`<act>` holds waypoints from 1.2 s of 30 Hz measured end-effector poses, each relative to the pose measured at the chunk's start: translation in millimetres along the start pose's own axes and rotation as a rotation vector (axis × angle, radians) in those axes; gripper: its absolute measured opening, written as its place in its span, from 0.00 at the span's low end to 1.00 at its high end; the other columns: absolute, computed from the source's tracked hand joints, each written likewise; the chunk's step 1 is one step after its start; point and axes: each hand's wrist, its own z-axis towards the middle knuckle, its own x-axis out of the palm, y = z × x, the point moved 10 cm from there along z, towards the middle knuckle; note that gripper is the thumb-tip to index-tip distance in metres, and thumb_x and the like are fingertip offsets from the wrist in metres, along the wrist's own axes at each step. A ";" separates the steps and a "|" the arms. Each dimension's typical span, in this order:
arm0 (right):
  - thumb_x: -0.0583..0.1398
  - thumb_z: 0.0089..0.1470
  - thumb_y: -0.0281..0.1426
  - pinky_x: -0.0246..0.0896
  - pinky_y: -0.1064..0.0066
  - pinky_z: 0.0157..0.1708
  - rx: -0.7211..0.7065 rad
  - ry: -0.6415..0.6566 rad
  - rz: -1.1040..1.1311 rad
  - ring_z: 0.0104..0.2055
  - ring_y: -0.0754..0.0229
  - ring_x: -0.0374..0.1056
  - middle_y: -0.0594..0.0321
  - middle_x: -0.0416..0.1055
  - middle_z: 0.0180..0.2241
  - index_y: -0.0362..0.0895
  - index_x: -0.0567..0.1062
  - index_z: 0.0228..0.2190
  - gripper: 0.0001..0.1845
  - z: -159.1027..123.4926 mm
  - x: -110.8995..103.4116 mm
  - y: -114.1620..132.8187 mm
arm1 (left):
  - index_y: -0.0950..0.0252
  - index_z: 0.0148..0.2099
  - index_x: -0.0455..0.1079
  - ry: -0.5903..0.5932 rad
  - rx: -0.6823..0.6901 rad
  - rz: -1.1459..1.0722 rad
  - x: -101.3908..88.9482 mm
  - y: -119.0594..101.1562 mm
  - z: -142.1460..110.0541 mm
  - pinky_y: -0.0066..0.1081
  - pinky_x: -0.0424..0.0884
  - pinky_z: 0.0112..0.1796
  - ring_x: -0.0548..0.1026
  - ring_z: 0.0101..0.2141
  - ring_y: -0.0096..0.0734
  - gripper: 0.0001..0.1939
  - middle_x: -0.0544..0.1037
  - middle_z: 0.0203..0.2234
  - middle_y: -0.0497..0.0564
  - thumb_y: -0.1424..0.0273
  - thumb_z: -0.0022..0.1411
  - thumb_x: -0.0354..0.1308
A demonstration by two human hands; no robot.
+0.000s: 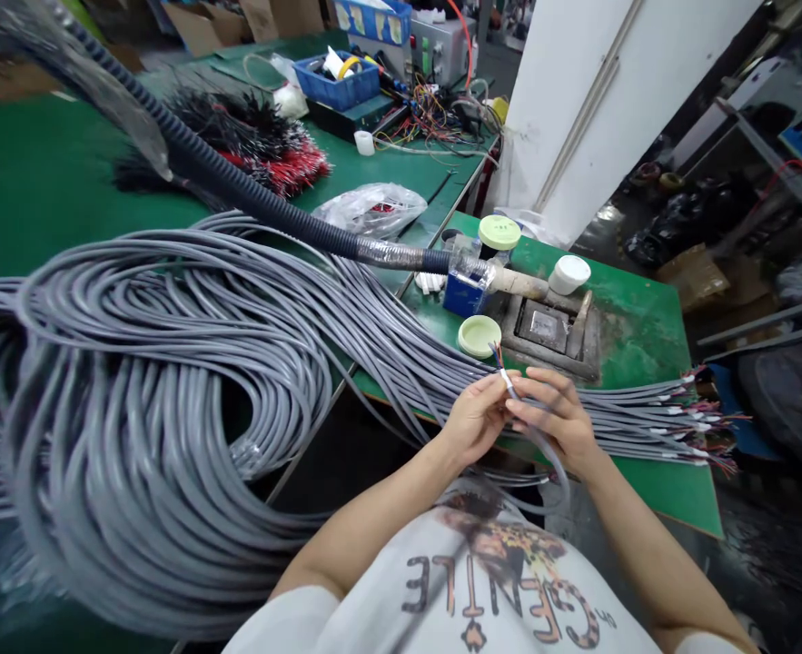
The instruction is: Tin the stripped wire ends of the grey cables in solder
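Both hands meet at the stripped end of one grey cable [549,447], in front of my chest. My left hand [477,413] pinches it near a white band [507,380], where thin coloured wires [497,352] fan out upward. On the other side, my right hand [559,416] has its fingers curled round the same cable, just below the band. From there the cable loops down towards my shirt. Beneath and beyond the hands runs a bundle of grey cables [636,422], whose ends at the right show white bands and coloured wires.
A large coil of grey cable [155,418] covers the left bench. A soldering pot [547,327] sits beyond my hands, near a pale green lid [480,337], a white-lidded tub [569,273] and a blue box [465,292]. A corrugated hose [271,204] hangs across the bench.
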 end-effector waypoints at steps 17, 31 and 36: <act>0.55 0.61 0.38 0.63 0.62 0.46 0.448 -0.103 0.044 0.42 0.56 0.71 0.63 0.76 0.35 0.48 0.75 0.38 0.11 84.0 8.8 -111.1 | 0.59 0.49 0.72 -0.196 1.024 1.427 -24.4 -86.4 -73.8 0.44 0.62 0.53 0.74 0.48 0.40 0.14 0.80 0.40 0.52 0.73 0.60 0.59; 0.54 0.61 0.39 0.61 0.63 0.47 0.465 -0.006 -0.043 0.42 0.57 0.69 0.63 0.76 0.35 0.48 0.76 0.37 0.13 88.0 34.8 -130.2 | 0.57 0.48 0.74 -0.171 0.902 1.362 -38.5 -81.9 -64.8 0.43 0.58 0.54 0.74 0.48 0.40 0.14 0.81 0.40 0.52 0.71 0.60 0.58; 0.54 0.60 0.38 0.61 0.63 0.47 0.464 -0.009 -0.041 0.42 0.56 0.69 0.63 0.76 0.35 0.47 0.76 0.35 0.12 89.2 36.0 -130.2 | 0.57 0.48 0.74 -0.177 0.911 1.384 -38.1 -82.0 -65.3 0.44 0.58 0.54 0.74 0.47 0.40 0.13 0.81 0.39 0.52 0.71 0.60 0.58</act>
